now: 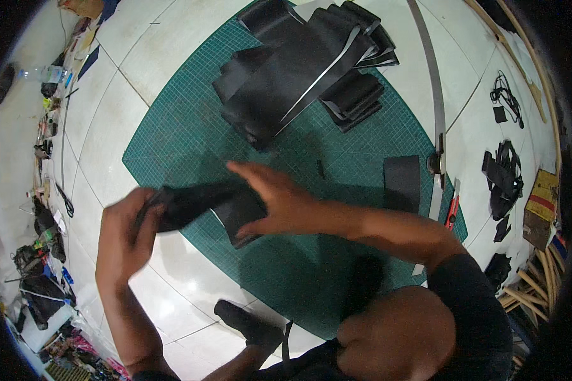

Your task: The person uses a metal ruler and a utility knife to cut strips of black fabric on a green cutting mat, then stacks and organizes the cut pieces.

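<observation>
My left hand [126, 232] is closed around one end of a folded black fabric piece [197, 198], held above the left corner of the green cutting mat [178, 124]. At the other end, my right hand [283, 200] has its thumb on a flat black section with a pale edge. Its index finger stretches away from the cloth, and its other fingers are partly hidden. Beyond both hands, a heap of stacked black fabric pieces [299, 60] lies on the mat. A small stack of black pieces [353, 98] sits beside it.
A dark rectangular piece [401, 184] lies right of my right hand. Near it are a long metal ruler [435, 82] and a red cutter knife [452, 213]. Scissors [64, 200] and clutter line the left wall. Black straps [503, 178] and a cardboard box [541, 209] are at the right.
</observation>
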`<state>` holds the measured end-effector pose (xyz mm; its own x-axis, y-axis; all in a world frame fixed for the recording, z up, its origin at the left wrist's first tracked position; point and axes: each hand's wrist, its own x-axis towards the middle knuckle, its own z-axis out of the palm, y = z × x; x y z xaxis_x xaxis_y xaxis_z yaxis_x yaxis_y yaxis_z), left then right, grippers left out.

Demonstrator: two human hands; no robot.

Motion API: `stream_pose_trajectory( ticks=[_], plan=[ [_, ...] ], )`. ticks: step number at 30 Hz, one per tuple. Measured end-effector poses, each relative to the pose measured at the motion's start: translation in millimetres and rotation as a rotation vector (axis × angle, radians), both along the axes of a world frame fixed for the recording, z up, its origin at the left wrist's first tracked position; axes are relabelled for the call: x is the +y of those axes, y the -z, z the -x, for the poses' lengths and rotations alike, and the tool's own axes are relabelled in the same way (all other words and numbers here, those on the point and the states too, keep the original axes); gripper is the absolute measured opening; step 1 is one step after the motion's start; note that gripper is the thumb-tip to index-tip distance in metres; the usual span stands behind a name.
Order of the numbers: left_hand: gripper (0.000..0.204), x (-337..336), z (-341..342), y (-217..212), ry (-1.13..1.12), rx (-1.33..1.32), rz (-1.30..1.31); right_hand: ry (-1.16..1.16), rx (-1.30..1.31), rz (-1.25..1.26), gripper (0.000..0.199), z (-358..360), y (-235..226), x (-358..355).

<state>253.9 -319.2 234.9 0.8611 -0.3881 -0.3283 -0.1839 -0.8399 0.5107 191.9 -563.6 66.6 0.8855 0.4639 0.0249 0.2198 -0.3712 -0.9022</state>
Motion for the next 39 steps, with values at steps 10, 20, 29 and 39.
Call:
stream_pose_trajectory(
  ticks=[10,20,29,39],
  plan=[
    [0.014,90.9,93.2,68.1,-0.793,0.138,0.562,-0.206,0.352,0.242,0.032,5.2,-14.8,-94.7],
    [0.029,8.2,177.2,213.5,-0.984,0.043,0.423,-0.105,0.193,0.593,0.046,-19.6,9.1,-126.8],
    [0.064,-10.9,105.9,179.6,-0.845,-0.158,0.205,0.020,0.192,0.792,0.059,-74.0,-110.1,-143.7],
    [0.085,-126.0,-35.8,197.1,-0.939,0.132,0.470,0.548,-0.122,0.965,0.061,-238.0,-19.4,-200.1]
  ],
)
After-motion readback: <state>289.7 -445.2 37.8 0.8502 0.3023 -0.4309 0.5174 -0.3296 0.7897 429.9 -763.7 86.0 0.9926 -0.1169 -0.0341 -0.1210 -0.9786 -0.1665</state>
